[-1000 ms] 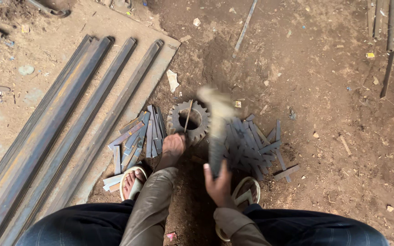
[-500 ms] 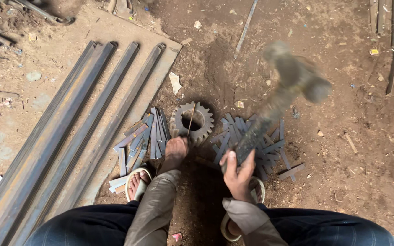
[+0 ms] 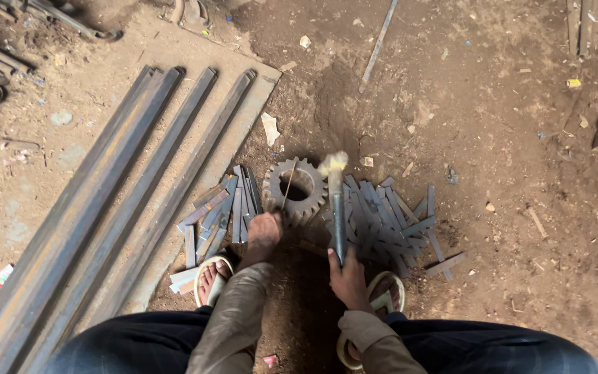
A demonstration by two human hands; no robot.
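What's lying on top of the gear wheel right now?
A thin metal strip crosses the gear wheel, held by the left hand. The blurred hammer head meets its right rim; the contact spot is hidden.

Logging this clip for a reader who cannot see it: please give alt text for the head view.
Seen from above, a squatting person's right hand holds a hammer whose blurred head is down at a toothed gear wheel on the dirt floor, while the left hand holds a thin metal strip across it. Short flat metal pieces lie piled on both sides, with long steel bars on the left.
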